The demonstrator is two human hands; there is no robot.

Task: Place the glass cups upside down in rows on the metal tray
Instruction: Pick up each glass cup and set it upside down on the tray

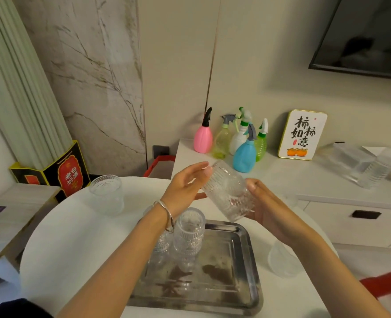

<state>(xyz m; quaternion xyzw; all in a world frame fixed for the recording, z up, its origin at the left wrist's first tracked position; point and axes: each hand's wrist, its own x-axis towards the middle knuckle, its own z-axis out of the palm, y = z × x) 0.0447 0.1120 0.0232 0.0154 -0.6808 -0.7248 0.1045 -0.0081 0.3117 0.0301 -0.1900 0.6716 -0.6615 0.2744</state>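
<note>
I hold a ribbed glass cup [229, 191] tilted in the air above the far edge of the metal tray [247, 271]. My left hand [185, 184] touches its upper end with the fingertips, and my right hand [268, 207] cradles it from below. Two ribbed cups stand on the tray's far left part: one in the open [189, 235], the other [161, 243] partly hidden behind my left wrist. Another glass cup [106, 193] stands on the white round table [59, 249] to the far left. A cup [281, 260] stands right of the tray, under my right forearm.
Several coloured spray bottles [235, 141] and a framed sign [302, 135] stand on the white cabinet behind the table, with clear plastic bottles [378, 168] at its right. A black-and-red box [59, 173] stands at the left. Something red [385, 283] shows at the lower right.
</note>
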